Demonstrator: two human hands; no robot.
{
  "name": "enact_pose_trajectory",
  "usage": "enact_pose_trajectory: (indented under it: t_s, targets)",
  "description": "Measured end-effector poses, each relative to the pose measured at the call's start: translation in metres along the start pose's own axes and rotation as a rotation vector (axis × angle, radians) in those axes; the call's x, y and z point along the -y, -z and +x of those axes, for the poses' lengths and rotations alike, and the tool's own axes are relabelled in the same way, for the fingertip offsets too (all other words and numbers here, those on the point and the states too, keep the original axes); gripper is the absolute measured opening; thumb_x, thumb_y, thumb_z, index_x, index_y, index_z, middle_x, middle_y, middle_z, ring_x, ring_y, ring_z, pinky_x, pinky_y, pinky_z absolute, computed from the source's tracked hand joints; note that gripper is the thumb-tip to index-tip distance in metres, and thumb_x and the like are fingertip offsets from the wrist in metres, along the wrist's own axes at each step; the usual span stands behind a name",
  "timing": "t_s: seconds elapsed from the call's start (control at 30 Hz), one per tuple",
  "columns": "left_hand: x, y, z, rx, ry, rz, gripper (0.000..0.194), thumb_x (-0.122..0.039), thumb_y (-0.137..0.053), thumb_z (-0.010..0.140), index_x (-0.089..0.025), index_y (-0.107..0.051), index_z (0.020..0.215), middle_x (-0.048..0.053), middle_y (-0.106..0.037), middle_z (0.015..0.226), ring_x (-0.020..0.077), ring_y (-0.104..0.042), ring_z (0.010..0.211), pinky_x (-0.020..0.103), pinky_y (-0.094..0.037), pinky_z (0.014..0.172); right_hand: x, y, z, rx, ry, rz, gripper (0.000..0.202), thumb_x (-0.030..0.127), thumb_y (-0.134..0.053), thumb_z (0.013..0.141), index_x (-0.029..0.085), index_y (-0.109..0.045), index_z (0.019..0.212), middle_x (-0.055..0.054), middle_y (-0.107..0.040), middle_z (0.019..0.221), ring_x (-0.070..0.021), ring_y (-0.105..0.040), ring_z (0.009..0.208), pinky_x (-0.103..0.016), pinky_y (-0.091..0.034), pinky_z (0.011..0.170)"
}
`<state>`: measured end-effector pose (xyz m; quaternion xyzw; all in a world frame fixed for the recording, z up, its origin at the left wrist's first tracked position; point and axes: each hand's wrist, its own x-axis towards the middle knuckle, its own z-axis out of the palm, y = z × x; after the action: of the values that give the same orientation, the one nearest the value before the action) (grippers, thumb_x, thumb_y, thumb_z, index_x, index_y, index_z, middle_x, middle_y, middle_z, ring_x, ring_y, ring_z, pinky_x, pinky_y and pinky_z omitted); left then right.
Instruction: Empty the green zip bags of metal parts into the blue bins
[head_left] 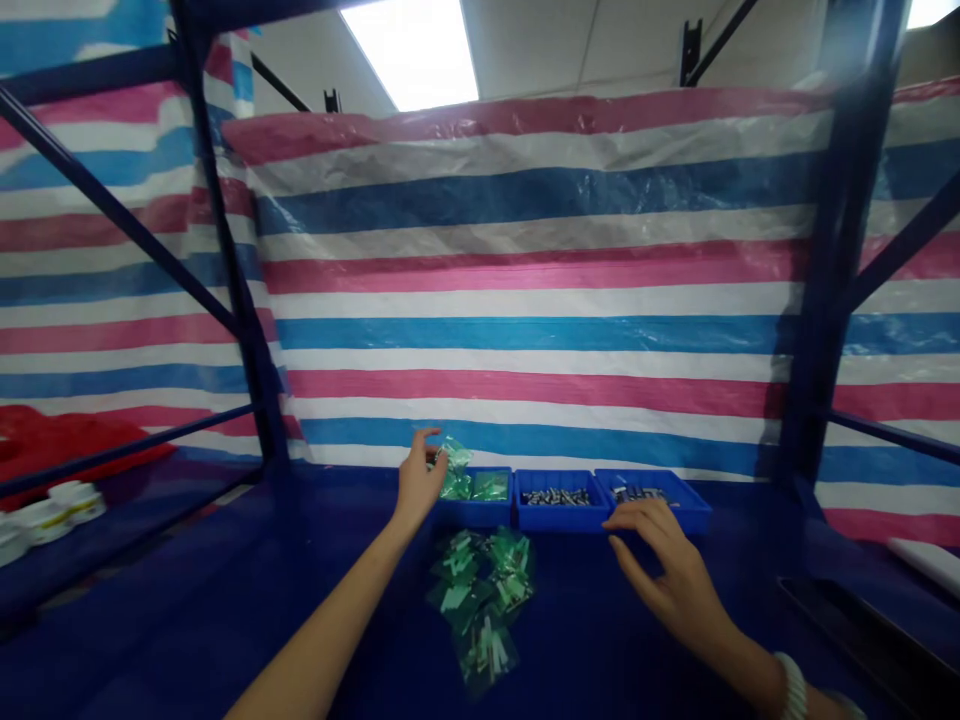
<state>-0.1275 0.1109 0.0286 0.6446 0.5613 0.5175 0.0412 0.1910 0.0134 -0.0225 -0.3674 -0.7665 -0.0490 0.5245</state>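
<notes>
Head view showed our left hand (421,482) at the far side of the blue table (285,570), its fingers closed on a clear packet with green contents (456,458), which we held at the left bin (474,514). Another green packet (490,487) lay inside that bin. Our right hand (667,565) was relaxed and released, thumb and fingers apart, at the near edge of the right bin (694,516); whether we touched the rim, we could not tell. A white band (793,685) circled our right wrist. Between the two stood the middle bin (562,518), holding small metal parts (556,497). On the near side, between our forearms, we had a group of green packets (486,606) lying together. Farther out, a dark flat object (862,630) lay to the right, white containers (75,500) and red material (67,445) to the left, and a striped sheet (540,300) hung on the far side.
</notes>
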Motion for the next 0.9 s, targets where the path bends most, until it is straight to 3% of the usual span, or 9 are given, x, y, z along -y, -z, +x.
enact_pose_trajectory:
  t_s: [0.1,0.2,0.33,0.43,0.57,0.7,0.77,0.9]
  targets:
    - [0.020,-0.004,0.001,0.041,0.043,0.167,0.022,-0.014,-0.054,0.075,-0.018,-0.057,0.097,0.002,-0.062,0.075,0.0213,-0.062,0.078,0.030,-0.046,0.072,-0.005,-0.001,0.000,0.016,-0.022,-0.004,0.011,0.021,-0.050,0.089,0.023,-0.060,0.092,-0.007,-0.061,0.092,-0.0268,-0.055,0.095,-0.045,-0.043,0.087]
    - [0.026,-0.010,-0.003,0.070,0.062,0.304,0.013,-0.015,-0.058,0.071,-0.018,-0.058,0.084,0.003,-0.062,0.074,0.0234,-0.060,0.083,0.030,-0.044,0.072,-0.010,-0.002,-0.001,0.037,-0.030,-0.001,0.010,0.022,-0.050,0.089,0.023,-0.060,0.090,-0.007,-0.061,0.092,-0.0268,-0.055,0.095,-0.045,-0.042,0.087]
    - [0.020,-0.010,-0.008,0.097,0.041,0.448,0.004,-0.022,-0.057,0.073,-0.018,-0.057,0.072,0.006,-0.061,0.073,0.0270,-0.057,0.085,0.033,-0.042,0.070,-0.013,-0.005,-0.002,0.063,-0.034,0.010,0.010,0.022,-0.050,0.089,0.022,-0.060,0.089,-0.007,-0.061,0.091,-0.0268,-0.055,0.095,-0.045,-0.043,0.086]
    - [0.005,-0.004,-0.012,0.100,0.010,0.542,0.017,-0.025,-0.053,0.076,-0.018,-0.056,0.061,0.012,-0.060,0.081,0.0325,-0.054,0.095,0.038,-0.041,0.075,-0.013,-0.005,-0.002,0.082,-0.044,0.015,0.010,0.021,-0.050,0.088,0.022,-0.060,0.088,-0.007,-0.060,0.091,-0.0267,-0.055,0.095,-0.045,-0.044,0.085]
    - [-0.029,0.005,-0.019,0.204,-0.124,0.568,0.024,-0.025,-0.044,0.084,-0.017,-0.061,0.069,0.012,-0.061,0.089,0.0299,-0.054,0.099,0.038,-0.040,0.081,-0.012,-0.005,-0.001,0.090,-0.046,0.025,0.010,0.018,-0.051,0.086,0.022,-0.060,0.088,-0.007,-0.061,0.091,-0.0263,-0.055,0.095,-0.043,-0.045,0.084]
    - [-0.061,0.003,-0.040,0.515,-0.312,0.516,0.024,-0.043,-0.058,0.077,-0.020,-0.064,0.079,0.004,-0.064,0.074,0.0231,-0.060,0.076,0.031,-0.045,0.069,-0.011,-0.006,-0.002,0.093,-0.042,0.034,0.011,0.017,-0.050,0.086,0.022,-0.059,0.088,-0.006,-0.060,0.091,-0.0253,-0.055,0.093,-0.042,-0.045,0.084]
    - [-0.068,-0.004,-0.055,0.609,-0.362,0.522,0.029,-0.045,-0.063,0.072,-0.018,-0.065,0.080,0.007,-0.066,0.078,0.0274,-0.061,0.083,0.034,-0.047,0.072,-0.010,-0.007,-0.003,0.100,-0.042,0.040,0.011,0.016,-0.049,0.087,0.022,-0.059,0.087,-0.006,-0.060,0.090,-0.0250,-0.055,0.092,-0.042,-0.046,0.083]
    - [-0.071,-0.025,-0.081,0.655,-0.346,0.554,0.034,-0.036,-0.062,0.075,-0.009,-0.063,0.096,0.019,-0.065,0.097,0.0384,-0.051,0.109,0.047,-0.045,0.087,-0.010,-0.007,-0.003,0.098,-0.039,0.043,0.012,0.016,-0.048,0.087,0.022,-0.059,0.087,-0.006,-0.059,0.090,-0.0249,-0.055,0.093,-0.041,-0.046,0.083]
